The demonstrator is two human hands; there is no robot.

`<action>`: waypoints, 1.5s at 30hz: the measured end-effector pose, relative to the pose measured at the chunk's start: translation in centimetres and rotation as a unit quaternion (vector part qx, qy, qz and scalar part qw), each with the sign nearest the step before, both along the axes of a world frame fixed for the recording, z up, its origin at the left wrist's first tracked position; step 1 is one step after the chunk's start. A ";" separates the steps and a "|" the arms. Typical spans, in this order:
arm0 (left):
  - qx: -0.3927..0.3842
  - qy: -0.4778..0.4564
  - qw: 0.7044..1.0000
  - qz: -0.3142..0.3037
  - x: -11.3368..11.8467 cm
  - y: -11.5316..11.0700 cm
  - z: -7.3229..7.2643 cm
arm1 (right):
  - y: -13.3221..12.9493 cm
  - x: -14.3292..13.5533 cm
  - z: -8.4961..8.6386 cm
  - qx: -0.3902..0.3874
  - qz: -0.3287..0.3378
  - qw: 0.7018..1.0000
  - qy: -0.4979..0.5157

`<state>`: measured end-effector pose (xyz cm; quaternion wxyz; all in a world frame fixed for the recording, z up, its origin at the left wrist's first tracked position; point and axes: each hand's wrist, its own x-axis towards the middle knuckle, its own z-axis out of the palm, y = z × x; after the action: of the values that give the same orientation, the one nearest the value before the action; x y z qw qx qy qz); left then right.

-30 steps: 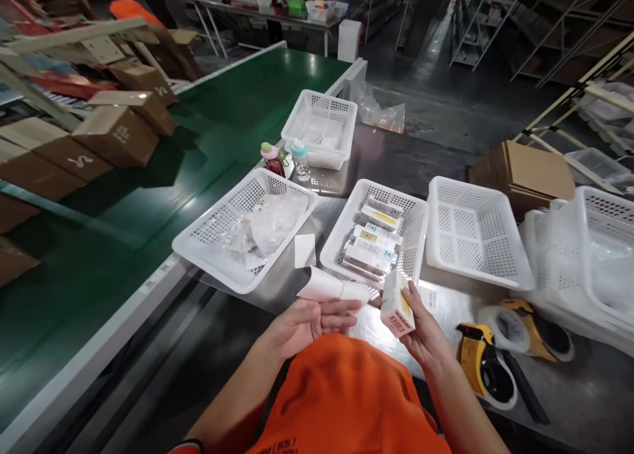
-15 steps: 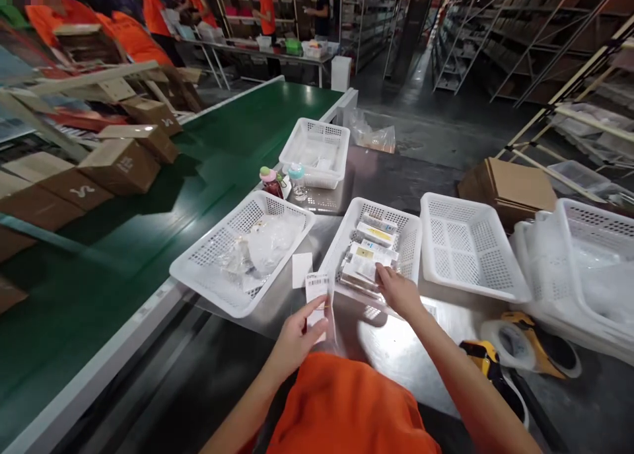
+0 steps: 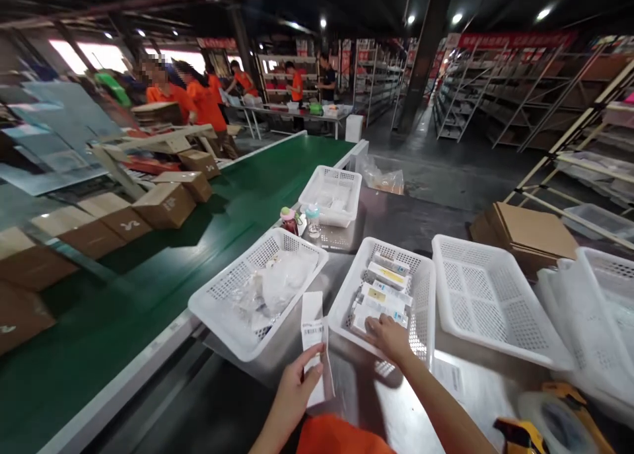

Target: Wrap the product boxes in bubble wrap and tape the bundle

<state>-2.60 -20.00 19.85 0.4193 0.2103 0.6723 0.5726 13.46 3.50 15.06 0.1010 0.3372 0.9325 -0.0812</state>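
My left hand [image 3: 297, 381] is closed around a long white paper slip [image 3: 312, 335] printed with a barcode, its lower part folded. My right hand [image 3: 391, 336] reaches into a white perforated basket [image 3: 426, 289], fingers bent over the nearest small white box [image 3: 364, 310]; the fingertips are partly hidden. More slim boxes lie in a row behind it, among them a white and yellow one [image 3: 389, 275]. Left of the slip, another white basket [image 3: 222, 328] contains crumpled clear plastic bags [image 3: 282, 279].
A white basket [image 3: 500, 295] stands on the right, near tape dispensers [image 3: 525, 434] and flat cardboard [image 3: 539, 232]. Two bottles [image 3: 314, 221] stand by a farther basket [image 3: 356, 209]. The green conveyor [image 3: 247, 203] runs along the left, with cartons [image 3: 166, 204] beside it. Co-workers in orange [image 3: 205, 104] are beyond.
The view has tilted up, so the table sits lower in the picture. My right hand has shifted slightly left over the nearest boxes. The slip stays in my left hand.
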 end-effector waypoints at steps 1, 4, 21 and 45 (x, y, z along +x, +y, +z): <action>0.005 0.006 1.000 -0.004 0.1 0.3 0.0 | 0.2 0.3 -0.4 -0.004 0.006 1.000 0.005; 0.020 0.016 1.000 -0.011 0.4 1.0 -0.2 | 0.6 1.3 -1.2 -0.026 0.012 0.999 0.015; 0.025 -0.012 0.999 -0.019 2.3 3.6 1.2 | -11.0 0.0 6.1 0.279 0.275 0.804 0.448; 0.112 -0.399 0.909 -0.048 3.9 3.9 2.1 | -12.9 1.3 6.8 -0.340 -0.023 0.840 0.423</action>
<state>1.34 -16.07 21.92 0.6534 0.0418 0.3694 0.6594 14.72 -9.38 21.88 -0.1967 0.2359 0.7904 -0.5300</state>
